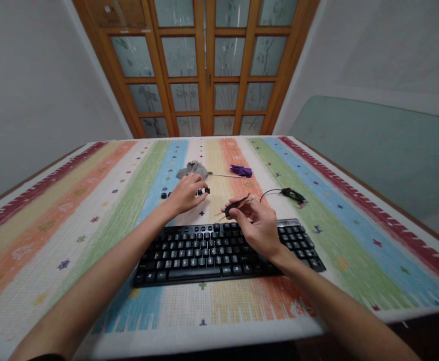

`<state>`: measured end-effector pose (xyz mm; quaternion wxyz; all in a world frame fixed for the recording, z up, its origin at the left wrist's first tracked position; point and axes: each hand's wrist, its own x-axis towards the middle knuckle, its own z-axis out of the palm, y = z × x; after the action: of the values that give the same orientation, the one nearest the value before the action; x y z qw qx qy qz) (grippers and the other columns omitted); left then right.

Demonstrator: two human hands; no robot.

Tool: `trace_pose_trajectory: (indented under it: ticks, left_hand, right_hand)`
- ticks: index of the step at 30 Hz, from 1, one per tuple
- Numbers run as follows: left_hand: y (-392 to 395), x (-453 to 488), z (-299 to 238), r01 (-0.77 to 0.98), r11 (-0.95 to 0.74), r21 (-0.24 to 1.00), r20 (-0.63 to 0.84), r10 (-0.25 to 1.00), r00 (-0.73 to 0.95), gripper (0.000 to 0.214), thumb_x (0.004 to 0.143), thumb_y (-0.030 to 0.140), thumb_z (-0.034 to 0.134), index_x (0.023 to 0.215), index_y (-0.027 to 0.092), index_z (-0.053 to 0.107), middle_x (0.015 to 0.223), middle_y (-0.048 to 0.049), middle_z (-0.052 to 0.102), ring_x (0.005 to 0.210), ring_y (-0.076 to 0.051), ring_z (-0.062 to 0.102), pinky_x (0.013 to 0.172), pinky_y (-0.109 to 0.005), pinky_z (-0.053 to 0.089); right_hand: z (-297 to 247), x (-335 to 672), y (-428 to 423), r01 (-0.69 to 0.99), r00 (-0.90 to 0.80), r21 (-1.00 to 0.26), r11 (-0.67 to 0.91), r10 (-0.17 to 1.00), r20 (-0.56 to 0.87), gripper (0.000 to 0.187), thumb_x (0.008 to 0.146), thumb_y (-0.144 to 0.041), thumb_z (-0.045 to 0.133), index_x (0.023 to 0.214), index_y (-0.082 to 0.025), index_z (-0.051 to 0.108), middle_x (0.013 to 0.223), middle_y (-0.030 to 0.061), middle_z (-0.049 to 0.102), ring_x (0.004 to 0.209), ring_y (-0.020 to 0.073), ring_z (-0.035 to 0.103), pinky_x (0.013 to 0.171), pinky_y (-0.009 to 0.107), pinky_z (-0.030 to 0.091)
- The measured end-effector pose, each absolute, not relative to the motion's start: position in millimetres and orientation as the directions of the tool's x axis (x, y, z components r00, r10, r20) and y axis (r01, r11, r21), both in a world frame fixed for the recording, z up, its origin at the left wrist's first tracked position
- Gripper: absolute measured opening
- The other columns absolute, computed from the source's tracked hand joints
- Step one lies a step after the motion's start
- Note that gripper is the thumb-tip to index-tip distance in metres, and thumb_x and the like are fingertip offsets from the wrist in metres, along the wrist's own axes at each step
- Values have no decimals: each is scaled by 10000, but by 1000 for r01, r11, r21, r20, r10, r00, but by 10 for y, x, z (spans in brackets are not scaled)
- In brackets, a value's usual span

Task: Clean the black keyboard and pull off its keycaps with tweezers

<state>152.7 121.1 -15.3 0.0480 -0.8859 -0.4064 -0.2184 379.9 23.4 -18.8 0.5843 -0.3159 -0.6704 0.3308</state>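
Note:
A black keyboard (200, 253) lies on the striped tablecloth in front of me. Beyond its back edge, my left hand (187, 193) has thumb and fingers closed around a small black keycap (207, 190). Other loose keycaps (164, 195) stand in a row beside and partly behind that hand. Above the keyboard's right half, my right hand (259, 225) grips a keycap puller (231, 208) with a dark handle. Its thin wires point left, over the keyboard's back edge. My right hand and wrist hide some keys.
Behind my left hand lies a grey cloth (192, 169), with a thin rod-like thing (223, 175) reaching right from it towards a purple bundle (241, 171). A coiled black cable (293, 194) rests right of my right hand. Wooden glass-paned doors (206, 80) stand behind the table.

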Motion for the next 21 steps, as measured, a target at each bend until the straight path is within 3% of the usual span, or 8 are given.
trace_pose_trajectory:
  ticks: [9, 21]
  left_hand:
    - [1436, 1613, -267, 803, -594, 44, 294, 776, 558, 141, 902, 200, 605, 970, 173, 726, 1031, -106, 649, 1034, -288, 553, 884, -428, 432]
    - [1532, 1561, -395, 803, -590, 83, 285, 786, 548, 185, 879, 210, 556, 919, 154, 728, 1042, -140, 658, 1031, -311, 548, 900, -475, 454]
  right_hand:
    - [-185, 3815, 273, 48, -88, -798, 601, 798, 596, 177, 938, -342, 681, 978, -170, 687, 876, 68, 743, 705, 160, 723, 703, 300, 638]
    - [-188, 3818, 267, 150, -176, -814, 562, 825, 537, 267, 949, -445, 651, 905, -186, 692, 960, 87, 759, 743, 174, 719, 724, 316, 621]
